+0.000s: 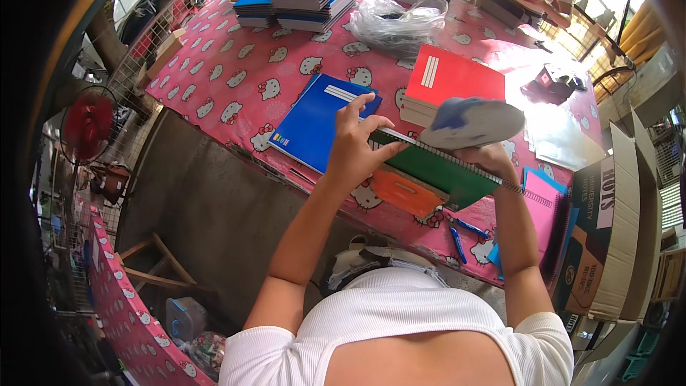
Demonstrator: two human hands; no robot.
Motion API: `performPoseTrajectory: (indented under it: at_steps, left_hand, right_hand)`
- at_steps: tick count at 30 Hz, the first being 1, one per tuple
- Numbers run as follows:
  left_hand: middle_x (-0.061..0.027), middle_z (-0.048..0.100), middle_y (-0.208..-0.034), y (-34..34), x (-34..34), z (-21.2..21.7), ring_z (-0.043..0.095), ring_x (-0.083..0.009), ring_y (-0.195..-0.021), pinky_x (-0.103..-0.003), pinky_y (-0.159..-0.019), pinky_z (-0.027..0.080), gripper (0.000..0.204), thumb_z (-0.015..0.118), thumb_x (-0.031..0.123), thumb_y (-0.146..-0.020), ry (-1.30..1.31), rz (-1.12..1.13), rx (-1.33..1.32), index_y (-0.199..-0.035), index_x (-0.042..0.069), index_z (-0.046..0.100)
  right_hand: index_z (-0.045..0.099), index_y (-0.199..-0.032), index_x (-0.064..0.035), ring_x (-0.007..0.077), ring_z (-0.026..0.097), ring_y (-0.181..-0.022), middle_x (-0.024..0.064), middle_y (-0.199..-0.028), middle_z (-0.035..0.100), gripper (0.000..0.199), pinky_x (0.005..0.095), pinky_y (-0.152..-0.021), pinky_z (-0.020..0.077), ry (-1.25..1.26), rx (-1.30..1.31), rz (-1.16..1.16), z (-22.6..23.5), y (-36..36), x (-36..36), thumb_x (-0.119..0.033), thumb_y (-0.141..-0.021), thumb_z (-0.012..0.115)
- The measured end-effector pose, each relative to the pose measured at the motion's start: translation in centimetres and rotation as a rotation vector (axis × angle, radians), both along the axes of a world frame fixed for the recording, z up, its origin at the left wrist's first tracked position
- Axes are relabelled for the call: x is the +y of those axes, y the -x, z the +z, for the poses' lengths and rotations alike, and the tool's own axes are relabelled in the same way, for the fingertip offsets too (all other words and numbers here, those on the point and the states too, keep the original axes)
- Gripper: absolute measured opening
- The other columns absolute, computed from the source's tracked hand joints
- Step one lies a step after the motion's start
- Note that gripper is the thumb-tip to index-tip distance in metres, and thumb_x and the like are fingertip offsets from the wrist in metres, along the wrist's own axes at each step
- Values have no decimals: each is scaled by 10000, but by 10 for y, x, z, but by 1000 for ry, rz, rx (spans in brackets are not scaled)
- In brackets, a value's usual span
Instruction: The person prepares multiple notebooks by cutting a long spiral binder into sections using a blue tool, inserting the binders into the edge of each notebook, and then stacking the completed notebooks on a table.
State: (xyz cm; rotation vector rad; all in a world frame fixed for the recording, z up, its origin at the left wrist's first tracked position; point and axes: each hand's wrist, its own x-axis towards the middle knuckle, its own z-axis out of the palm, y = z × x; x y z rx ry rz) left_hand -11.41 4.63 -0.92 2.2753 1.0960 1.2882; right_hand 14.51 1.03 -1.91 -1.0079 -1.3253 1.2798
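Left hand (351,149) and right hand (487,159) both hold the green spiral notebook (436,170); red and blue notebooks wait on the bench (214,78).

red notebook (451,75); blue notebook (318,120); clear plastic bag (397,23); cardboard box (614,221); red fan (88,125)

You're wearing a white ribbed top (400,329), snug in fit, with short sleeves that end high on the upper arm. The ribbing runs in fine vertical lines across the fabric, and the neckline scoops low and wide at the front. Both your forearms are bare from the sleeve hems down. On your right wrist there's a thin bracelet or watch band (511,186), metallic-looking, though it's too small to make out more. Your left hand (351,149) shows no rings or bands; your right hand (489,159) is partly hidden.
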Motion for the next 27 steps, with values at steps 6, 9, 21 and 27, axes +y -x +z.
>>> performPoseTrajectory:
  at_steps: [6, 9, 21, 27]
  left_hand:
    - [-148, 529, -1230, 12, 3, -12, 572, -289, -994, -395, -852, 482, 407, 847, 270, -658, 96, -102, -158, -940, 60, 642]
    - [-98, 577, -1133, 12, 13, -14, 569, -228, -1060, -381, -869, 480, 397, 847, 250, -680, 76, -128, -158, -950, 57, 630]
    - [-29, 605, -948, 21, 11, -34, 598, -102, -893, -257, -788, 507, 466, 742, 28, -791, 478, -229, -719, -1192, 54, 507]
    - [-45, 673, -966, 33, 13, -41, 623, -107, -925, -235, -834, 505, 286, 651, -69, -828, 680, -209, -835, -1098, 24, 654]
  right_hand:
    - [653, -1061, -11, 187, 635, -964, 77, -1083, 670, 448, 331, -859, 511, -90, -134, 70, 8, 16, 13, -15, -621, 741]
    - [664, -1052, -10, 192, 633, -992, 74, -1080, 674, 460, 329, -881, 502, -70, -567, 12, 10, 21, 28, 32, -594, 686]
    - [617, -1164, -39, 161, 625, -1018, 54, -1075, 667, 518, 322, -875, 509, 2, -413, 105, 4, 36, 54, -15, -665, 756]
    - [637, -1131, -24, 122, 628, -967, 46, -1041, 691, 418, 299, -850, 508, 32, -504, 195, 19, 49, 52, -41, -727, 742]
